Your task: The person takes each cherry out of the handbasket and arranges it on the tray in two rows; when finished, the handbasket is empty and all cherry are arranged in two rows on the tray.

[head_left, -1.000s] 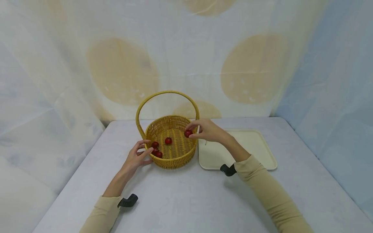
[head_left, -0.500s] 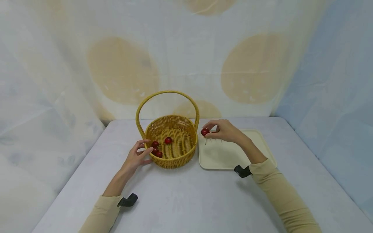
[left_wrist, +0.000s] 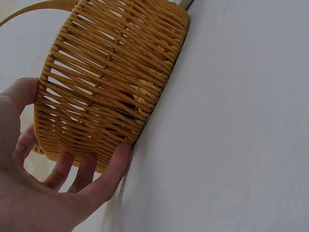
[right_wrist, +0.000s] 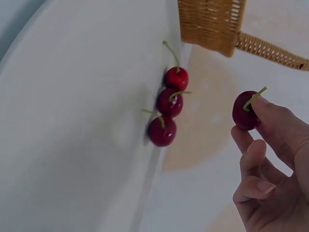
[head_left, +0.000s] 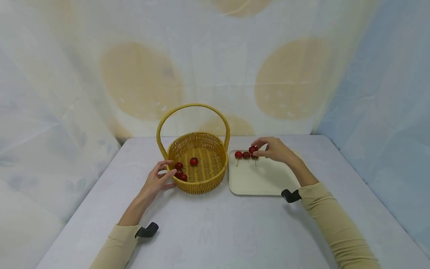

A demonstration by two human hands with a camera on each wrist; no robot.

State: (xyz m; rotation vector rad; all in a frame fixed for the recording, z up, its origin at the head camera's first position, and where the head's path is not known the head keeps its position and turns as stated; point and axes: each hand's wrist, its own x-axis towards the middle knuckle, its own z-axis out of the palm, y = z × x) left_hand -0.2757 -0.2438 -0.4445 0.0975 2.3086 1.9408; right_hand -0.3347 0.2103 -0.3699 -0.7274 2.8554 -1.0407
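My right hand (head_left: 273, 150) pinches a dark red cherry (right_wrist: 245, 112) with a green stem between thumb and fingers, above the tray's back edge. Below it, three cherries (right_wrist: 169, 102) with stems lie in a row along the far side of the cream tray (head_left: 262, 181). The left hand (head_left: 158, 178) grips the left side of the yellow wicker basket (head_left: 201, 186), its fingers spread at the rim and wall. Inside the basket, one cherry (head_left: 193, 161) lies near the middle and several more cluster by the left wall, close to the left fingertips.
A tall arched handle (head_left: 194, 105) rises over the basket. The tray stands just right of the basket on the white table (head_left: 208, 231). Patterned curtains (head_left: 215, 67) hang behind the table and at both sides.
The right hand has carried its cherry from over the basket's right side rightward to above the tray, uncovering the row of cherries there. The left hand and basket have stayed in place.
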